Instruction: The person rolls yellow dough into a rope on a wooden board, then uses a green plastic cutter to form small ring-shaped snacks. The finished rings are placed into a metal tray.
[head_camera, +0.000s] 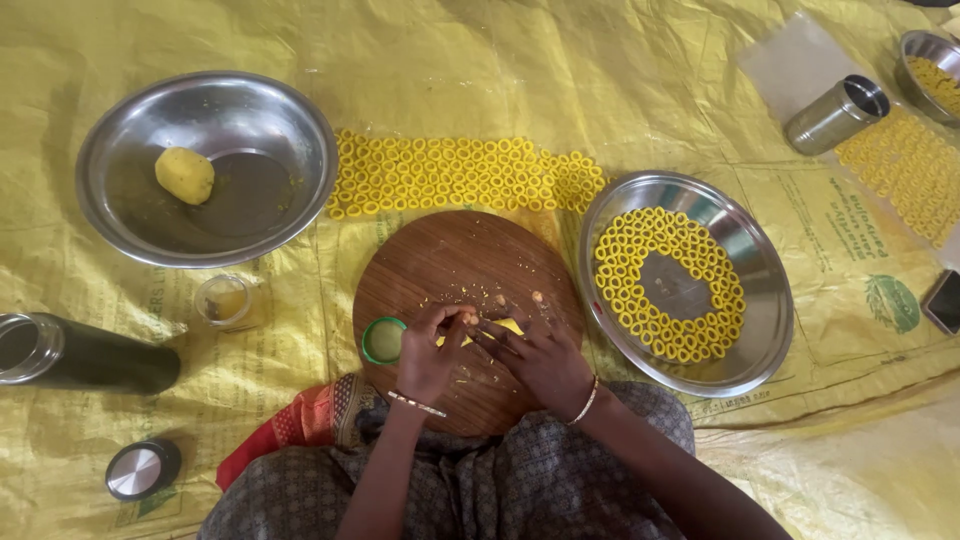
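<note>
Both my hands work over a round wooden board (450, 260) on my lap. My left hand (432, 348) pinches a small piece of yellow dough (508, 326) between its fingertips. My right hand (538, 358) rests on the board with its fingers touching the same dough. Crumbs of dough lie scattered on the board above my fingers. A small green ring cutter (382, 340) sits at the board's left edge, beside my left hand.
A steel bowl (290, 130) at the upper left holds a yellow dough ball (184, 175). A steel plate (765, 290) on the right carries several dough rings (640, 250). More dough rings (460, 175) lie on the yellow sheet. A dark flask (85, 352), its lid (142, 468) and a small cup (224, 300) are at left.
</note>
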